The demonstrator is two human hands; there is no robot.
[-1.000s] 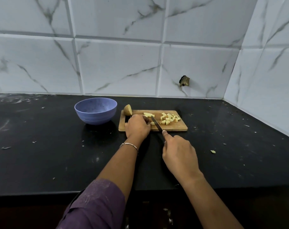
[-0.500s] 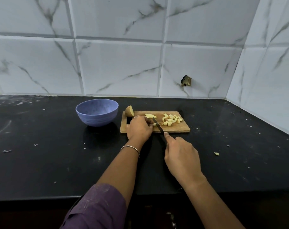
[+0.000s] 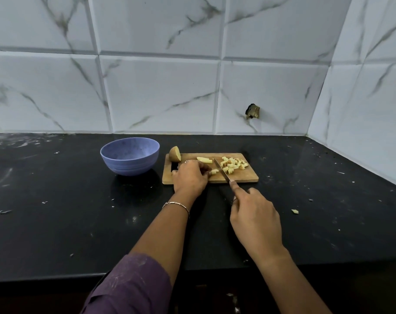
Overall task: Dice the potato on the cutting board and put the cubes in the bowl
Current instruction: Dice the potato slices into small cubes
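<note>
A wooden cutting board lies on the black counter. On its right half sits a pile of pale potato cubes. A potato half with its skin on rests at the board's far left corner, and a loose potato strip lies behind my fingers. My left hand pinches a small potato piece on the board. My right hand grips a knife, index finger along its spine, the blade just right of that piece. A blue bowl stands left of the board.
White marble-look tiles form the back and right walls, with a dark broken hole in one tile. A stray potato bit lies on the counter to the right. Small crumbs dot the counter. The counter's front edge runs near me.
The knife blade has shifted slightly along the piece under my left fingers. The view has tilted a little. Bowl and board stay where they were.
</note>
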